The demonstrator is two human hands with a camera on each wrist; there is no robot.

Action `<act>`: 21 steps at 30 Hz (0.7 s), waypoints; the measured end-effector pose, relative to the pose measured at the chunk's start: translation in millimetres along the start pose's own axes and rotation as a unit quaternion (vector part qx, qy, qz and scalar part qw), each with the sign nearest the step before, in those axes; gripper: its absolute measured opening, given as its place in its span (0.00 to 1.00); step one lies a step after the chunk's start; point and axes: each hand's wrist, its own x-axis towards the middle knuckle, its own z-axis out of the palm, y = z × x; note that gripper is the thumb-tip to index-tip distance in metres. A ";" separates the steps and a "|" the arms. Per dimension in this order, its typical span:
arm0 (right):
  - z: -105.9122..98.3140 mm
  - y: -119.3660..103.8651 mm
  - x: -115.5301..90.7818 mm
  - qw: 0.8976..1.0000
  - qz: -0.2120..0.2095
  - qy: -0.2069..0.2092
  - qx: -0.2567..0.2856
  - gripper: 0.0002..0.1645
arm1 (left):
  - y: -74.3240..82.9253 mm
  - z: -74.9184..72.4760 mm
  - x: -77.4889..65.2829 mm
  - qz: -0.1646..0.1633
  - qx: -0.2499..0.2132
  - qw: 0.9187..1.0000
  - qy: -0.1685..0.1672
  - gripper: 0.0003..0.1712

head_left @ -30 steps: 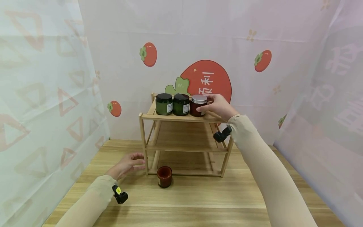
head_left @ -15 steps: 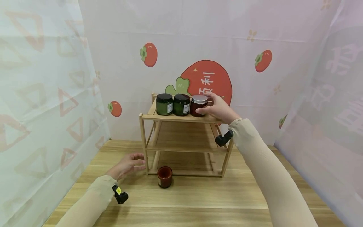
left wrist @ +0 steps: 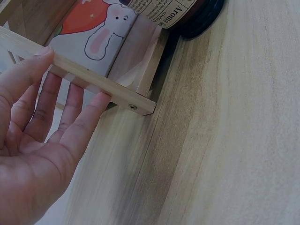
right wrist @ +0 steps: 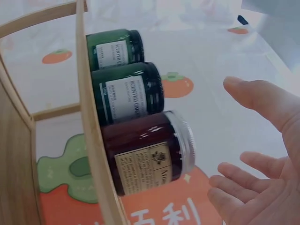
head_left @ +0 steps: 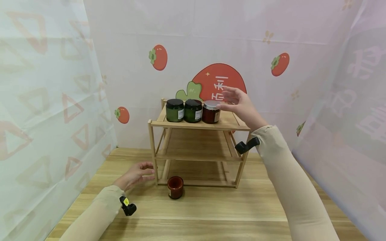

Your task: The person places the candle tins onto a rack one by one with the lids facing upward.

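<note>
My right hand is beside and above the dark red candle jar with a silver lid, fingers spread and holding nothing. The right wrist view shows a gap between this hand and the jar's lid. Two green candle jars with black lids stand to its left on the top shelf of a wooden rack. My left hand holds the rack's front left post, thumb on one side and fingertips on the other.
An open red glass jar stands on the wooden table before the rack's lower left front. The rack's two lower tiers hold no jars. Behind hangs a printed cloth backdrop, with cloth walls on both sides.
My right hand has let go of the dark red candle jar and moved up and to the right. The jar stays on the top shelf. My left hand has not moved.
</note>
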 end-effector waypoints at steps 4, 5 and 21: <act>-5.2 -5.4 -6.5 1.000 -0.012 0.007 0.009 0.45 | -0.1 -0.1 -0.1 -0.001 -0.002 1.000 -0.001 0.18; -6.1 -6.5 -8.0 1.000 -0.014 0.009 0.012 0.45 | -0.2 -0.1 -0.1 -0.001 -0.003 1.000 0.000 0.18; 4.1 -6.2 -36.1 0.996 -0.078 -0.044 0.020 0.36 | -0.6 -1.7 0.5 0.004 0.007 1.000 -0.006 0.17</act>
